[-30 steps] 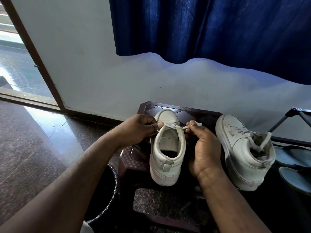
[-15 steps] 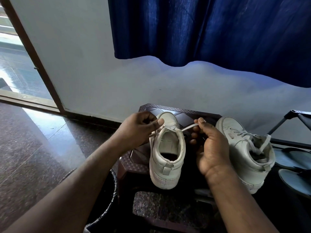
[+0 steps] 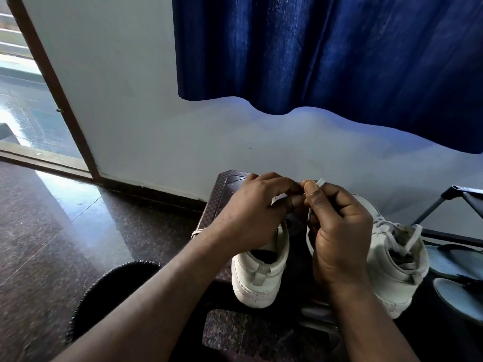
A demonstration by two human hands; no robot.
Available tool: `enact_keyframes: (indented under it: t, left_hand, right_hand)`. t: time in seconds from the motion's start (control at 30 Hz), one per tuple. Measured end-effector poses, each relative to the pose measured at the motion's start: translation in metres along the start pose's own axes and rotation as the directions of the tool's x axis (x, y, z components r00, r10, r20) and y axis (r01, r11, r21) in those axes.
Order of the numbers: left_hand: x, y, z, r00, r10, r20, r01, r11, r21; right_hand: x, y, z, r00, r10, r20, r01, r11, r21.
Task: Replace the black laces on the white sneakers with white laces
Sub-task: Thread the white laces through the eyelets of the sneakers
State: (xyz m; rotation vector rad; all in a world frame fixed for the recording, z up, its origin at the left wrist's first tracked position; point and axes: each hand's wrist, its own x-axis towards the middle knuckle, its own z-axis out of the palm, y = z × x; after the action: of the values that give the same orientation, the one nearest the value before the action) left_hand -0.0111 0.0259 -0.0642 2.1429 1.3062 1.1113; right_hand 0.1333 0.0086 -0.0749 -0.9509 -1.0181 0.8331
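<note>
Pinching the stiff tip of a flat white lace (image 3: 320, 182) between thumb and forefinger, the person's right hand (image 3: 339, 231) is curled tight, the lace trailing down past the palm. The left hand (image 3: 251, 212) is curled too, fingertips touching the right's, apparently nipping the lace's other end, though that tip is hidden.

Half a second ago the hands were drawing the two ends apart on either side of the tongue. They have since risen and met above the toe of the nearer white leather sneaker (image 3: 261, 278). That suggests the ends are being evened or crossed before the next pair of eyelets. No black lace is in sight, so this shoe looks to be mid-relacing.

The sneaker stands on a dark brown chequered plastic stool (image 3: 209, 210), heel toward the camera and right at the stool's near edge, where a hard tug could tip it off. The second white sneaker (image 3: 392, 270), already white-laced, sits just beside it toward the stool's right edge.

Room lies upward and toward the pale wall (image 3: 183, 126); the hem of the deep blue curtain (image 3: 326, 53) hangs well above. A black lined bin (image 3: 109, 283) sits under the left forearm, off the stool's near left corner. Grey sandals (image 3: 454, 259) and a black metal rack frame (image 3: 444, 199) crowd the right.
</note>
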Motion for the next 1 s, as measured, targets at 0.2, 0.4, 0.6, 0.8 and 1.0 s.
enact_keyframes:
  t: [0.2,0.4,0.6,0.8,1.0]
  left_hand:
    - [-0.002,-0.013,-0.005,0.999,-0.035,-0.034,0.039,0.993,0.109]
    - [-0.006,-0.021,-0.016,0.994,-0.103,-0.026,0.104,0.994,0.036]
    - [-0.003,0.004,0.001,0.995,0.04,-0.096,-0.033,0.997,0.07]
    - [-0.004,-0.03,-0.015,0.975,-0.124,-0.185,0.163,0.964,0.21]
    - [-0.003,0.001,0.006,0.981,0.055,-0.187,-0.04,0.996,0.083]
  right_hand:
    - [0.002,-0.009,-0.002,0.996,0.054,-0.071,-0.041,0.985,0.165]
    - [0.007,-0.014,-0.011,0.979,0.162,-0.124,-0.126,0.958,0.257]
    - [-0.007,-0.011,0.005,0.992,0.123,-0.02,-0.117,0.977,0.179]
    - [0.006,-0.013,-0.01,0.978,0.188,-0.092,-0.16,0.955,0.25]
    - [-0.008,-0.002,0.008,0.977,0.211,0.007,-0.206,0.948,0.241]
